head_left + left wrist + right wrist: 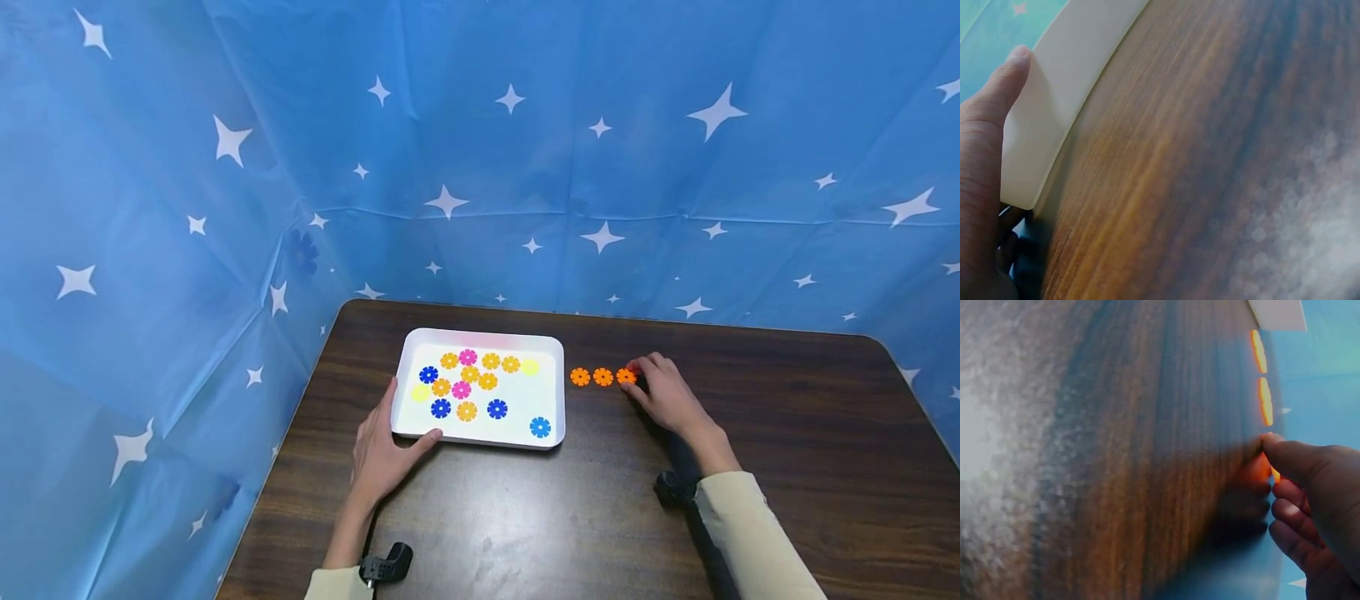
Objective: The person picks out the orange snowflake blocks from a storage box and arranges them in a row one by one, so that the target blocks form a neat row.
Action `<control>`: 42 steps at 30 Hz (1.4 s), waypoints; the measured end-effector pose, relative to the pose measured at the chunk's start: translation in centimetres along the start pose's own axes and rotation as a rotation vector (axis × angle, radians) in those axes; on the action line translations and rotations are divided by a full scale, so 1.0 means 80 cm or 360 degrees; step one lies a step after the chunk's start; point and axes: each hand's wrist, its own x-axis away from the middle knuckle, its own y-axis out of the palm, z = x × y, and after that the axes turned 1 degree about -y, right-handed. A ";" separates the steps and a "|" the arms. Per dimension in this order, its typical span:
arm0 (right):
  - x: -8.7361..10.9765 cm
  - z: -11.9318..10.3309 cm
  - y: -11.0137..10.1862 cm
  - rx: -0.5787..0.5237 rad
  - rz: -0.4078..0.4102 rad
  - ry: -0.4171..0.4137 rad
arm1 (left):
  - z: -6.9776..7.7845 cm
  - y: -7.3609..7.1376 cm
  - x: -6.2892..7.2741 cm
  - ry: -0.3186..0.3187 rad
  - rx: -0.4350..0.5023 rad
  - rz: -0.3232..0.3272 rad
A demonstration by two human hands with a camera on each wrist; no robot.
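Observation:
A white tray [480, 432] holds several flat, notched, flower-shaped discs in yellow-orange, pale yellow, pink and blue. My left hand [382, 454] grips its near left corner, thumb along the front wall and fingers at the left side; the left wrist view shows the thumb [1007, 78] against the tray wall [1054, 106]. Right of the tray, 3 orange discs lie in a row on the table. My right hand [671, 402] pinches the rightmost orange disc [626, 377] at its right edge. In the right wrist view, fingertips partly hide that disc [1275, 474].
The left orange disc [580, 377] and the middle orange disc [603, 377] lie between the tray and my right hand. A light blue disc [540, 427] sits in the tray's near right corner. The brown wooden table [810, 417] meets a blue star-patterned curtain [525, 167] behind.

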 end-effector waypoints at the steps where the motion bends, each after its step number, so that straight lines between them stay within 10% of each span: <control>1: 0.000 0.001 0.001 -0.0004 0.0009 -0.0003 | 0.000 0.000 -0.001 0.0001 0.0002 0.0001; 22: -0.007 0.008 -0.003 -0.0197 0.0034 0.0037 | 0.002 -0.002 -0.003 0.0014 0.0012 0.0001; 42: -0.028 -0.065 -0.018 -0.0292 0.0078 -0.0083 | -0.001 -0.002 0.000 0.0004 0.0014 -0.0010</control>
